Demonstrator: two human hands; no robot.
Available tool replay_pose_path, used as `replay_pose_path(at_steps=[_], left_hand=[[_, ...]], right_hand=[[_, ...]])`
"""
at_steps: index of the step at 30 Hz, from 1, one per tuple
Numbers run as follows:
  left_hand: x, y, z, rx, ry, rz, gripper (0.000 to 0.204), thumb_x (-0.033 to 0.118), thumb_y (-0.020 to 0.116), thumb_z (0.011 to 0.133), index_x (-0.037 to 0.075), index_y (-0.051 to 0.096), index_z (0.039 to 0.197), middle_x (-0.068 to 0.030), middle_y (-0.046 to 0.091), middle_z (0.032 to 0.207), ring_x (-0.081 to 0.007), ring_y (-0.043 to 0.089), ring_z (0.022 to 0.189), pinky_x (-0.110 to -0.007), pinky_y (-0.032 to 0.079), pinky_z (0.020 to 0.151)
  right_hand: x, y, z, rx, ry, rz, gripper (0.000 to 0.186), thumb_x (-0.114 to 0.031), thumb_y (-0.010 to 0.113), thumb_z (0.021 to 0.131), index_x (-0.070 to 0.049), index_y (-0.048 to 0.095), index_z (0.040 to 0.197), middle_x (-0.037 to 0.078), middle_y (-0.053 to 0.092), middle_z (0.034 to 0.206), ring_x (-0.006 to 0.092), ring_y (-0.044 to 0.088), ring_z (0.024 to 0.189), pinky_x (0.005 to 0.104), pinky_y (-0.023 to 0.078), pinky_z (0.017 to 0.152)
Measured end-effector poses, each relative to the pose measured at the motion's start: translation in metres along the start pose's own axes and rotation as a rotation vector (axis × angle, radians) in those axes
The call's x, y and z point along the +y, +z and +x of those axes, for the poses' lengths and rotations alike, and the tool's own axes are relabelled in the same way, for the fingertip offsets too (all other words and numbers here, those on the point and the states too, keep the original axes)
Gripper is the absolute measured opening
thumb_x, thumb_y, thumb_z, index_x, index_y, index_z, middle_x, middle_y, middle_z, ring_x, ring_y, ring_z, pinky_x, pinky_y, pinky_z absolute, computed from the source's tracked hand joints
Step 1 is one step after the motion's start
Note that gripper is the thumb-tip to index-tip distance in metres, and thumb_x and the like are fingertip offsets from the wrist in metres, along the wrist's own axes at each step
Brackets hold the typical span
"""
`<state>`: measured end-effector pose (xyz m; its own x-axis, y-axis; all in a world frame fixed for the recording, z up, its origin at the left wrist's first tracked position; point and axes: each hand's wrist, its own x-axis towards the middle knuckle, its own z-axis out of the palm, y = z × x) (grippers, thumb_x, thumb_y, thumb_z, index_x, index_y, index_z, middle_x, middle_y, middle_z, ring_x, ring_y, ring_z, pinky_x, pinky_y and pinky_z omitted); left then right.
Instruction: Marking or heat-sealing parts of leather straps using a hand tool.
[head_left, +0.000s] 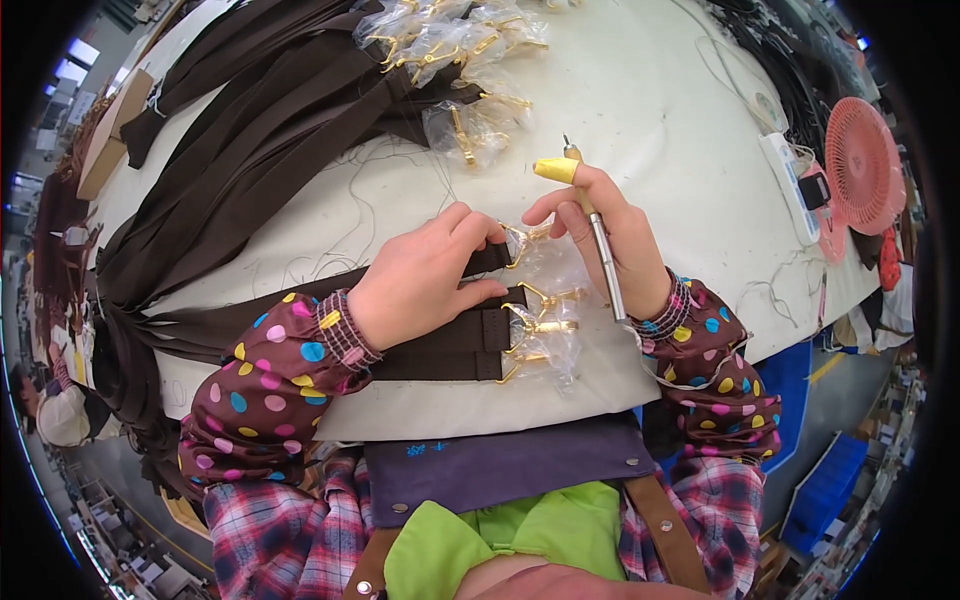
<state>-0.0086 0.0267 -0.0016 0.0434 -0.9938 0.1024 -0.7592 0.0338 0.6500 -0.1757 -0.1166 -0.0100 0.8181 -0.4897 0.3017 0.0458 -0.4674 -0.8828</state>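
Observation:
My left hand (pixel 415 280) is closed on the end of a dark brown strap (pixel 488 260), its thumb below and fingertips above, next to a gold metal clasp (pixel 517 243) in clear plastic wrap. Beneath that hand lie more dark straps (pixel 440 363), ending in wrapped gold clasps (pixel 535 328). To the right, my right hand (pixel 630 245) grips a slim pen-shaped tool (pixel 603 258) with a silver barrel and a thin dark tip pointing away from me. Yellow tape (pixel 556 170) covers the index fingertip. The tool's tip is apart from the straps.
A large bundle of dark straps (pixel 260 150) with plastic-wrapped gold clasps (pixel 465 130) covers the table's left and far side. On the right stand a pink fan (pixel 863 165) and a white power strip (pixel 790 190). Loose threads (pixel 370 205) lie on the white tabletop (pixel 690 150).

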Motion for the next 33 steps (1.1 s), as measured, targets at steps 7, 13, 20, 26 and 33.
replay_pose_path(at_steps=[7, 13, 20, 26, 33], left_hand=[[-0.007, 0.004, 0.003, -0.033, -0.027, 0.002, 0.021, 0.013, 0.073, 0.080, 0.007, 0.056, 0.090, -0.0052, 0.055, 0.086, -0.0173, 0.057, 0.070, -0.029, 0.047, 0.064], [-0.016, -0.005, 0.002, -0.090, -0.142, -0.264, 0.016, 0.008, 0.071, 0.082, 0.004, 0.056, 0.087, -0.0036, 0.053, 0.084, -0.0132, 0.049, 0.066, -0.027, 0.044, 0.059], [-0.005, 0.001, 0.001, 0.023, -0.107, -0.138, 0.024, 0.015, 0.076, 0.078, 0.005, 0.058, 0.090, -0.0037, 0.055, 0.083, -0.0123, 0.049, 0.066, -0.027, 0.044, 0.060], [0.001, 0.002, 0.004, -0.020, -0.234, -0.058, 0.022, 0.021, 0.073, 0.079, 0.008, 0.059, 0.087, -0.0041, 0.057, 0.090, -0.0187, 0.059, 0.073, -0.031, 0.047, 0.064], [-0.017, -0.002, -0.005, -0.003, -0.207, -0.358, 0.011, 0.007, 0.064, 0.088, 0.004, 0.054, 0.090, 0.0005, 0.052, 0.086, -0.0063, 0.049, 0.074, -0.020, 0.042, 0.061]], right_hand=[[-0.009, -0.003, 0.000, -0.044, 0.136, 0.310, 0.028, -0.012, 0.056, 0.096, 0.000, 0.054, 0.120, 0.005, 0.060, 0.078, 0.0103, 0.057, 0.072, 0.0234, 0.048, 0.064], [-0.007, 0.008, 0.004, -0.114, 0.122, 0.145, 0.019, -0.016, 0.063, 0.091, 0.000, 0.055, 0.099, 0.002, 0.061, 0.075, 0.0053, 0.055, 0.067, 0.0206, 0.043, 0.058], [-0.001, 0.014, 0.003, 0.032, 0.156, 0.219, 0.017, -0.011, 0.063, 0.088, -0.003, 0.048, 0.089, 0.003, 0.059, 0.073, 0.0065, 0.059, 0.068, 0.0215, 0.043, 0.059], [0.000, 0.015, 0.003, 0.067, 0.058, 0.197, 0.017, -0.008, 0.063, 0.085, -0.002, 0.047, 0.086, 0.005, 0.059, 0.075, 0.0097, 0.060, 0.068, 0.0244, 0.045, 0.060], [0.001, 0.017, 0.004, -0.041, 0.024, 0.120, 0.018, -0.009, 0.064, 0.082, -0.001, 0.048, 0.083, 0.007, 0.059, 0.069, 0.0141, 0.061, 0.065, 0.0268, 0.046, 0.060]])
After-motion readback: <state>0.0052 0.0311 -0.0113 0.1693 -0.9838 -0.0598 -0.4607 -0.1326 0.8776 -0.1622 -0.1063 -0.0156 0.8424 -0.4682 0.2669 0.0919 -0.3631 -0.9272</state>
